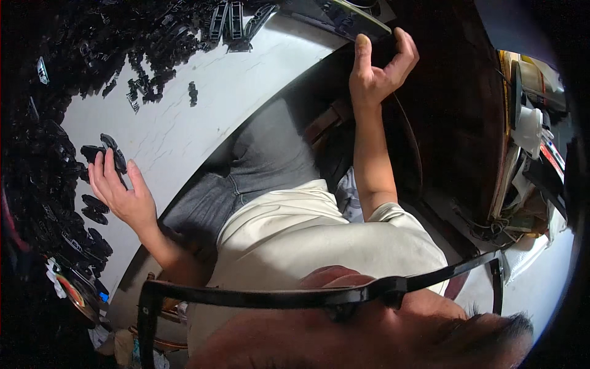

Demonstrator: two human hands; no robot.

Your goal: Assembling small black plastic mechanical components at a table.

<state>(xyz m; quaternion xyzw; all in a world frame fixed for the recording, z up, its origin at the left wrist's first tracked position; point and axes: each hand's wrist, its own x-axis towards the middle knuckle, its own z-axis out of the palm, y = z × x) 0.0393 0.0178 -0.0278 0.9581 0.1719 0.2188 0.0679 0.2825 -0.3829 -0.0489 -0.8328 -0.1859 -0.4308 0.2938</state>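
At the table's left side, my left hand (123, 195) reaches over small glossy black plastic pieces. Its fingers are stretched, with the thumb apart. A long black piece (114, 146) shows between the thumb and fingers, and the fingertips rest against the pieces there; a firm grip cannot be made out. Two oval black pieces (94, 209) lie just beside this hand. My right hand (376, 80) is raised at the upper right, thumb and fingers apart with a gap between them. Its fingertips are close to the corner of a dark flat slab (344, 21) with a yellowish edge.
A large heap of black plastic parts (37, 147) covers the left and far side of the white marbled table (184, 135). Ribbed black frames (235, 21) lie at the far edge. A crowded shelf (528, 135) stands at right. A round colourful thing (72, 290) is at lower left.
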